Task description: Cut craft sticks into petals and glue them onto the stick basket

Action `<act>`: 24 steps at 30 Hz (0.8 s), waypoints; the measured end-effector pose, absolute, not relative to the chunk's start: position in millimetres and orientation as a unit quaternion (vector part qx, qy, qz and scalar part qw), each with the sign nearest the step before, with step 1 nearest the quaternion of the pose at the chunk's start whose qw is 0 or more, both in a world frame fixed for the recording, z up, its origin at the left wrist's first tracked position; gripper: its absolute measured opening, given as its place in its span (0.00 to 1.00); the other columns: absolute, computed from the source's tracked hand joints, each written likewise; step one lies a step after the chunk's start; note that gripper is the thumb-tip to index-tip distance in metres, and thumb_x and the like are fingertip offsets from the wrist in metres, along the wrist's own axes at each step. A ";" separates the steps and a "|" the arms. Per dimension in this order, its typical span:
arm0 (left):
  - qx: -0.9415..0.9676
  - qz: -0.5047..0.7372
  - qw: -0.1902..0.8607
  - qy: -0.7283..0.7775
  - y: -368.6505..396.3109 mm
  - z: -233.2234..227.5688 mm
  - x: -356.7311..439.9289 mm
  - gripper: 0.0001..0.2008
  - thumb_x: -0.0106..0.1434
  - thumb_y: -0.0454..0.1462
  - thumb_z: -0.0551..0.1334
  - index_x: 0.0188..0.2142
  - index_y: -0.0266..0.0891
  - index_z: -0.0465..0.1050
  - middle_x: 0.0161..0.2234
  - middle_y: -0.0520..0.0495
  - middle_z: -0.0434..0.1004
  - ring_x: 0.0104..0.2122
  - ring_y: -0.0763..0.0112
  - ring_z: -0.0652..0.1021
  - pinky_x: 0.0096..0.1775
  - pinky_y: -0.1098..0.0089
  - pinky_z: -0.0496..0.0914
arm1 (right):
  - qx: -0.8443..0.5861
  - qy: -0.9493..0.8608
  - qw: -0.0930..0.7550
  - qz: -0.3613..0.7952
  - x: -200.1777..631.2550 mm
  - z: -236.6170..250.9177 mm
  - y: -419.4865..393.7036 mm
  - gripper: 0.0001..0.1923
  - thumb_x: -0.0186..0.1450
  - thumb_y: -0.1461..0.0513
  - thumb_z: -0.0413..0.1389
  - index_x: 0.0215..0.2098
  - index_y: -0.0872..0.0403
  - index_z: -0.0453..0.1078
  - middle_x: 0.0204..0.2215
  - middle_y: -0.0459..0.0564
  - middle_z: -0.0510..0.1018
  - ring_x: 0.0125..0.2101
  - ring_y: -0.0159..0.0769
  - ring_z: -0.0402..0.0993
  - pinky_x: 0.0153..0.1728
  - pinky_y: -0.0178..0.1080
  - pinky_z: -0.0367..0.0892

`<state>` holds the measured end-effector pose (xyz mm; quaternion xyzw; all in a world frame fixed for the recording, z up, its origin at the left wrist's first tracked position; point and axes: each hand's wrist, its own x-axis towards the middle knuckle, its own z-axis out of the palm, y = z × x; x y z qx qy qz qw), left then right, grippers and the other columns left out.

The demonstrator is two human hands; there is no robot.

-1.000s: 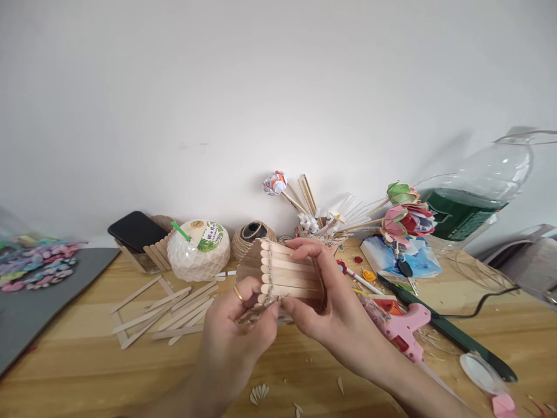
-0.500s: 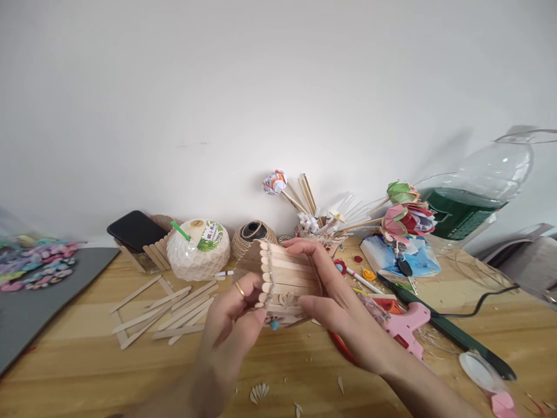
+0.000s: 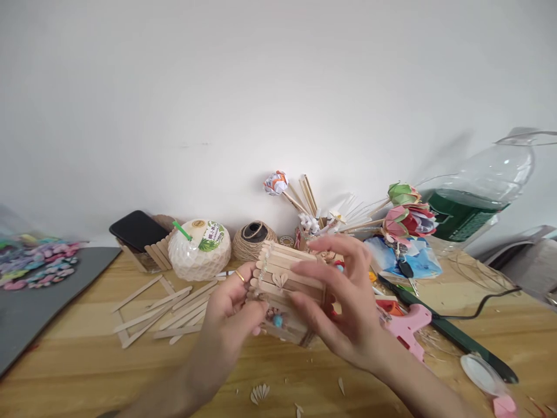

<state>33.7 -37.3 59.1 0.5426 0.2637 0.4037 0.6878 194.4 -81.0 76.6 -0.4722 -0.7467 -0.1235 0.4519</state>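
Note:
My left hand point(image 3: 232, 316), with a ring on one finger, is closed on the left edge of a small craft-stick box point(image 3: 289, 261). The box is tilted, and its slatted side faces up toward me. A cluster of petal-shaped wood pieces point(image 3: 279, 281) lies on that side. On the adjoining face sits a blue bead-like ornament point(image 3: 277, 320). Over the right part of the box, my right hand point(image 3: 343, 296) has its fingers apart. Its thumb and index tips are close beside the petals; I cannot tell whether they touch.
Loose craft sticks point(image 3: 174, 313) lie to the left, before a white coconut with a green straw point(image 3: 199, 249). Behind the box is a twine ball point(image 3: 255, 239). A pink glue gun point(image 3: 409, 325) and a dark green tool point(image 3: 474, 345) lie right. Wooden petals point(image 3: 260, 394) lie in front.
The box has tilted, showing more of the face with the blue ornament. My right hand has loosened from the box's far edge, its fingers lifting and spreading over the slatted side.

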 end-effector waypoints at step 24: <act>0.585 0.416 0.630 0.295 -45.2 70.0 32.1 0.15 0.56 0.31 0.58 0.42 0.43 0.73 0.31 0.51 0.76 0.26 0.73 0.71 0.25 0.78 0.65 | -0.427 -0.752 0.413 -0.287 194.6 74.2 -78.5 0.09 0.60 0.66 0.56 0.37 0.46 0.69 0.39 0.49 0.61 0.40 0.42 0.59 0.41 0.47 0.60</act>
